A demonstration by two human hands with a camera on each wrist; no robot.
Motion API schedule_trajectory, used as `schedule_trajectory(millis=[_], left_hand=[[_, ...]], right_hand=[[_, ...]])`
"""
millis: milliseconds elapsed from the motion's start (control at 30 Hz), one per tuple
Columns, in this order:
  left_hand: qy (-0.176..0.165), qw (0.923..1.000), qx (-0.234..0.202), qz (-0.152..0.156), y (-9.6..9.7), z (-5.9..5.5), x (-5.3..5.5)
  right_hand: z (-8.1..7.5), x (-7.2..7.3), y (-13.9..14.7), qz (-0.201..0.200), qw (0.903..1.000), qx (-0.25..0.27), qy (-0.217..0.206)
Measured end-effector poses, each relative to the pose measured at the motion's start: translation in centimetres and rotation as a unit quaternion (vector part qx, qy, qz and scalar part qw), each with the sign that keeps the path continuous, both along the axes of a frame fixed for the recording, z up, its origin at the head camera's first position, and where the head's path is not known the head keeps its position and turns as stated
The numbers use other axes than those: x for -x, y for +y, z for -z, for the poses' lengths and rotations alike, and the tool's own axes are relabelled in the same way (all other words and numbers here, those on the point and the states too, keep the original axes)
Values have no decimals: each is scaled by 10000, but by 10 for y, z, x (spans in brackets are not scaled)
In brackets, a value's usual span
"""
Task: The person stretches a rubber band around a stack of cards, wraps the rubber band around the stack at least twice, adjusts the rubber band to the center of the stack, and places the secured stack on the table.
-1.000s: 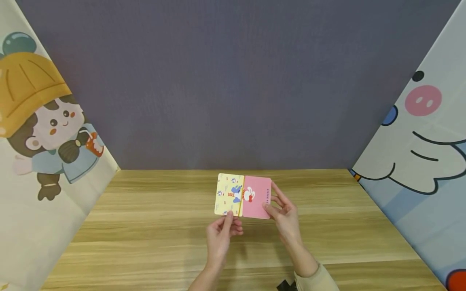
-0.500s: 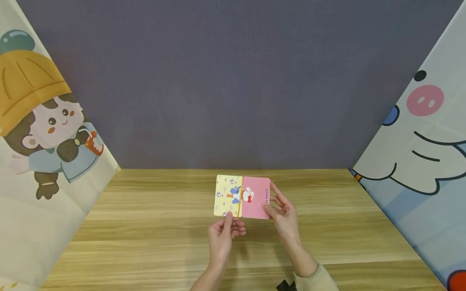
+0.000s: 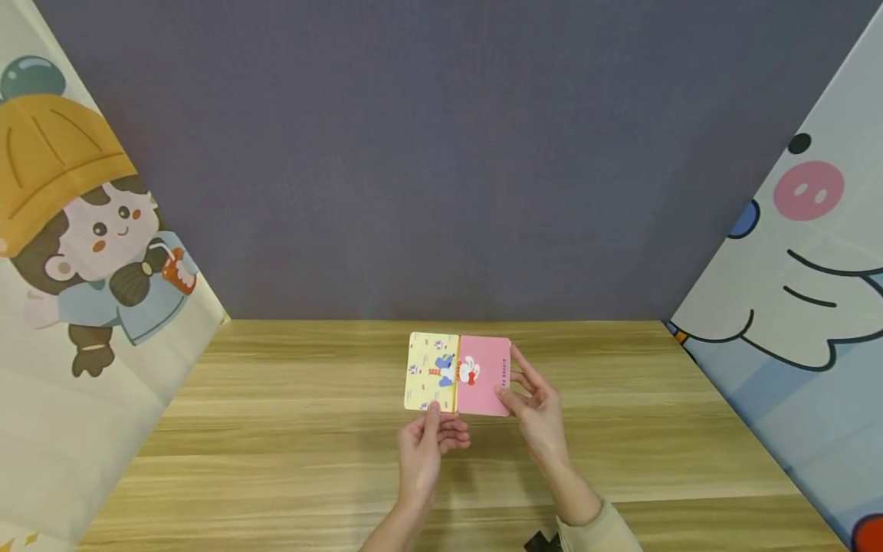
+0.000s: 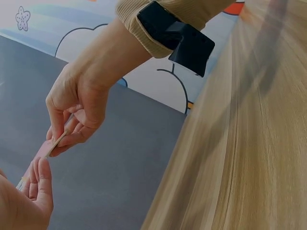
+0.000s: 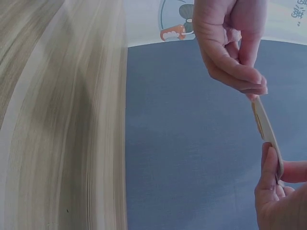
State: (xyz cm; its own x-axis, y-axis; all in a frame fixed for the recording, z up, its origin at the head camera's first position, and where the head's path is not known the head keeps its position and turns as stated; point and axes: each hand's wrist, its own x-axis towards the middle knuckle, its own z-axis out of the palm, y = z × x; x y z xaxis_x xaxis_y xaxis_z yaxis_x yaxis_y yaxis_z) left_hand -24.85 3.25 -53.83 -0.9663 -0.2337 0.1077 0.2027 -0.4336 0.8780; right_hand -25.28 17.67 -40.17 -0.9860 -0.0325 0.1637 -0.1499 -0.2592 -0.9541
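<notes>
A small notebook [image 3: 481, 387] is held up over the table in the head view, one half yellow with a blue dog print, the other pink with a white rabbit. A thin golden strip runs where the halves meet. At the yellow half's near edge my left hand [image 3: 419, 460] pinches it, thumb on the face. My right hand [image 3: 541, 422] grips the pink half's right edge, thumb in front and fingers behind. From the right wrist, the notebook [image 5: 266, 125] appears nearly edge-on between both hands. Its underside is hidden in the head view.
The wood-grain table [image 3: 276, 429] meets a dark grey panel [image 3: 441, 169] at the back. Cartoon-printed side walls stand at left [image 3: 41, 429] and right [image 3: 779, 399]. A black device [image 4: 175, 38] sits on the right wrist by the sleeve.
The notebook has shifted very slightly left, and my left hand has slid slightly right along its near edge. Both hands keep their hold.
</notes>
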Motion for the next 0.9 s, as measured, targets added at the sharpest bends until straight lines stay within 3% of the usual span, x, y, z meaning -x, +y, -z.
schedule_trajectory(millis=[200,467,567,600,633,700,800,867,900], left_hand=[[-49,9997,-89,203,3,0,1],[-44,9997,-105,215,4,2,2],[-59,9996,-50,270,3,1,2],[-75,9995,-32,306,2,0,2],[-96,9994,-11,345,1,0,2],[-163,9988,19,455,0,0,1],[-156,9973,138,700,-4,1,0],[-16,9957,330,865,-8,-2,-2],[237,9941,517,928,-9,-15,-9]], right_hand=[[0,0,0,22,10000,-34,-9],[3,2,2,-39,9999,-78,73],[11,6,4,-143,9990,-8,432],[29,16,7,-287,9973,157,651],[36,20,9,-413,9953,265,840],[40,21,10,-535,9927,377,1009],[38,20,9,-513,9933,389,961],[13,6,5,-239,9980,134,572],[9,4,4,-167,9989,72,434]])
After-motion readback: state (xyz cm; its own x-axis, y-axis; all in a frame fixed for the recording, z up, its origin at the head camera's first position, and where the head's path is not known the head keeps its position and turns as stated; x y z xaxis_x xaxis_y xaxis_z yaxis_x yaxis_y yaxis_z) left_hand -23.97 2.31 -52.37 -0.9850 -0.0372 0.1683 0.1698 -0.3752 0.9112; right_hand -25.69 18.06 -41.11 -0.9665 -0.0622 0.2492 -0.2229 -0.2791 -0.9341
